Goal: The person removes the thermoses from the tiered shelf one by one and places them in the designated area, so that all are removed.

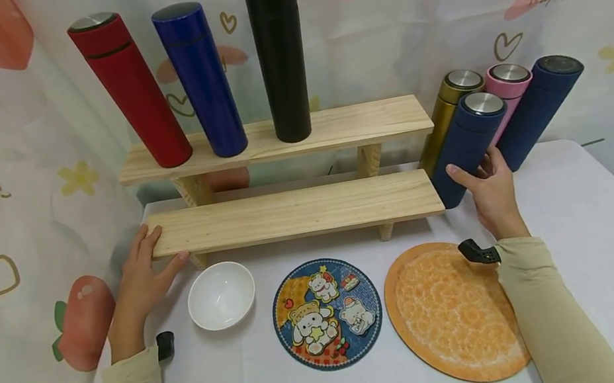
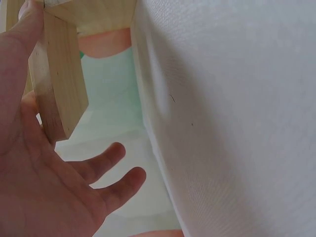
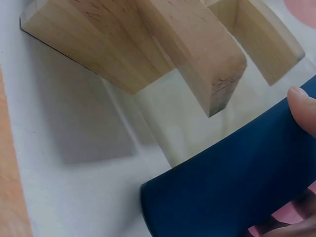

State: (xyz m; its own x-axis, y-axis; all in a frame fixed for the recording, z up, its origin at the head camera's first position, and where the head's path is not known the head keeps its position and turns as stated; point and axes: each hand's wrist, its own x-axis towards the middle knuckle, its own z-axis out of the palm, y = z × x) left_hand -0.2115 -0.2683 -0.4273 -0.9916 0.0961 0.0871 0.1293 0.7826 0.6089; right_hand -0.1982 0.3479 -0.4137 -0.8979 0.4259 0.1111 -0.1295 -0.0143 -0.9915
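Observation:
My left hand (image 1: pixel 142 274) holds the left end of the two-step wooden shelf (image 1: pixel 292 214), thumb at the front edge and fingers toward the back. In the left wrist view two fingers (image 2: pixel 123 190) stick out past the board's end. With thumb and fingers around its body, my right hand (image 1: pixel 494 195) grips a navy thermos (image 1: pixel 465 143) with a silver lid, beside the shelf's right end. Close behind it stand a gold thermos (image 1: pixel 440 117), a pink thermos (image 1: pixel 509 82) and a larger navy thermos (image 1: pixel 541 107). Whether the held thermos touches the table cannot be told.
On the upper step stand a red thermos (image 1: pixel 137 91), a blue thermos (image 1: pixel 202 81) and a black thermos (image 1: pixel 281 58). In front lie a white bowl (image 1: pixel 221 297), a round cartoon mat (image 1: pixel 327 315) and an orange round mat (image 1: pixel 453 315), partly under the right forearm. Patterned cloth hangs behind.

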